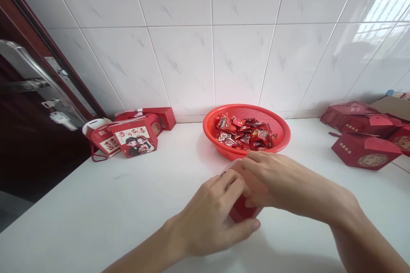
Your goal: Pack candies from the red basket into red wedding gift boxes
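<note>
A small red box (238,212) stands on the white tabletop, just in front of the red basket. My left hand (221,211) is wrapped round its left and near side, thumb stretched along the front. From the right, my right hand (272,175) bends over the top and presses against the box, its fingertips by the rim. Both hands cover much of the box, so its inside and most of its top are hidden. Behind it, the red plastic basket (209,124) holds several candies (240,132) in red wrappers.
To the left stand several red gift boxes, one with a cartoon couple (137,138). More dark red boxes (365,150) are grouped at the right. A tiled wall (243,59) bounds the white table (144,209); a door handle with keys (60,117) is at far left.
</note>
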A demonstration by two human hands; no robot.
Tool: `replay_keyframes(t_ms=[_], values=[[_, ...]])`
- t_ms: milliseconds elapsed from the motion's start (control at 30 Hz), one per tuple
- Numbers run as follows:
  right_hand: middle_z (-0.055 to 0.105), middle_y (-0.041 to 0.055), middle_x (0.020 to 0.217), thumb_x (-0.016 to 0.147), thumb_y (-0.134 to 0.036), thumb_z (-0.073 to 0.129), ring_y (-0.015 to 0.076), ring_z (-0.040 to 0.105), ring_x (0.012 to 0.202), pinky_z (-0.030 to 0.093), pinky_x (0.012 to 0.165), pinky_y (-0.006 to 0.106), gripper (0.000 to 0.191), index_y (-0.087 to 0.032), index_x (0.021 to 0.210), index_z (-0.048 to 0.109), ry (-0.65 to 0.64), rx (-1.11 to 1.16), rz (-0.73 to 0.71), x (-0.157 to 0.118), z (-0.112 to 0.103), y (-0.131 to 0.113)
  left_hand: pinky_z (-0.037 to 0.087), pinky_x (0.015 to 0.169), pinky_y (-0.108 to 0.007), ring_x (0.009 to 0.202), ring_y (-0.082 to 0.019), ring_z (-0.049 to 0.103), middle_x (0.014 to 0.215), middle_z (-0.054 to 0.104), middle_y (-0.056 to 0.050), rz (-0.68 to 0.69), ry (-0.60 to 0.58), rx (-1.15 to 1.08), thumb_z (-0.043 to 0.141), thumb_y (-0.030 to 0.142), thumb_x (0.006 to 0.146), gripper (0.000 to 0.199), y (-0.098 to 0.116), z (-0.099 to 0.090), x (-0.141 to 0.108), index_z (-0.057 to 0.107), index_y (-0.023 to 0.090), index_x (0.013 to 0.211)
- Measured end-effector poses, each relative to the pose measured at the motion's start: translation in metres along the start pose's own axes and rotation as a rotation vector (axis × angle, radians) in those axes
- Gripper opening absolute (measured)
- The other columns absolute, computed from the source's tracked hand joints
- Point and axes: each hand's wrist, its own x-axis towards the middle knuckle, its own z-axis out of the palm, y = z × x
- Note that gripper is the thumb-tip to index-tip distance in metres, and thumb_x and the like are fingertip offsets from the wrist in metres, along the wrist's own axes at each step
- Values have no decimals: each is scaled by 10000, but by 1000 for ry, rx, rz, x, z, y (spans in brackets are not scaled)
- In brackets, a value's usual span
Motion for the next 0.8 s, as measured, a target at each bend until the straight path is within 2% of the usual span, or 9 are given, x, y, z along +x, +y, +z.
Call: replay_keyframes(t_ms=[133, 233, 367, 433, 533, 633, 800], values=[[622, 30, 781, 849, -334, 702, 186, 582, 728, 386, 604, 280, 171, -201, 790, 611, -17, 53, -7, -3, -1, 3, 475, 660, -280, 699, -148, 561, 833, 618, -17, -26, 100, -52, 550, 256, 939, 87, 0, -4, 0, 616, 199, 931], [642, 49, 825, 829, -522, 720, 218, 608, 749, 427, 626, 294, 333, -204, 883, 638, -6, 73, 10, -7, 0, 3, 438, 602, -265, 614, -123, 527, 738, 607, 1, -77, 177, -28, 516, 256, 968, 197, -2, -4, -1, 636, 193, 825], [663, 61, 854, 852, -584, 680, 242, 627, 763, 452, 638, 310, 399, -207, 976, 642, -16, 52, 58, -13, 3, 2, 454, 622, -297, 577, -137, 515, 647, 599, 20, -184, 193, 73, 611, 278, 904, 129, -2, -5, -2, 682, 187, 846], [666, 61, 854, 857, -603, 666, 245, 632, 765, 458, 648, 317, 416, -209, 989, 644, -30, 44, 60, -14, 5, 3, 493, 688, -334, 632, -162, 552, 706, 633, 5, -217, 173, 127, 667, 276, 840, 125, 0, -8, -3, 709, 186, 916], [663, 57, 845, 830, -664, 657, 249, 632, 757, 458, 642, 321, 474, -212, 972, 651, -21, 43, 45, -15, 6, 7, 534, 754, -373, 794, -216, 618, 924, 677, -38, -273, 106, 168, 699, 294, 795, 360, 4, -15, -4, 708, 220, 1147], [652, 52, 812, 824, -701, 633, 246, 622, 724, 439, 609, 317, 498, -211, 909, 648, -7, 39, 29, -14, 5, 11, 554, 803, -383, 935, -247, 639, 1094, 655, -57, -335, 34, 183, 682, 305, 813, 524, 8, -21, -5, 620, 277, 1333], [640, 53, 798, 935, -647, 507, 231, 598, 689, 412, 591, 326, 471, -201, 818, 605, -25, -7, 56, -11, 3, 13, 557, 853, -409, 1023, -276, 630, 1251, 611, -84, -346, -32, 245, 647, 373, 868, 510, 12, -25, -9, 590, 272, 1365]])
